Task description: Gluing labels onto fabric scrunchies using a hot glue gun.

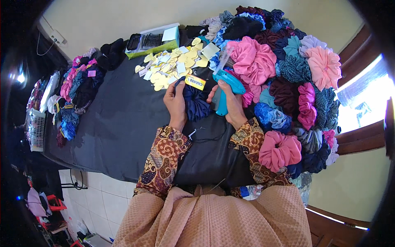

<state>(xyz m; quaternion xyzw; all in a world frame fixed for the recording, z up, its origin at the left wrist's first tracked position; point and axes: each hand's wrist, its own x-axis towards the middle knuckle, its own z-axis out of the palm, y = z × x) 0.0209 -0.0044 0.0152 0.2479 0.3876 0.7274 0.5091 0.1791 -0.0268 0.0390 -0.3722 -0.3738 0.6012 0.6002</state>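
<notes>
Between the thumb and fingers of my left hand (pixel 176 106) is a dark navy scrunchie (pixel 198 103), its loop hanging toward the right. A yellow and white card label (pixel 195 82) lies against the scrunchie's top edge, close to my left fingertips. My right hand (pixel 233 103) is wrapped round the handle of a turquoise tagging gun (pixel 230 81). A strip of clear plastic fasteners (pixel 223 60) stands up from the gun. The gun's front end is right beside the label; whether its needle touches anything is hidden.
Loose yellow and white card labels (pixel 168 68) lie beyond my hands, beside an open box (pixel 154 40). A tall heap of scrunchies (pixel 288 78) crowds the right side. Another pile (pixel 76 88) sits at the far left of the black-covered table (pixel 111 123). A dark cord (pixel 212 139) lies near me.
</notes>
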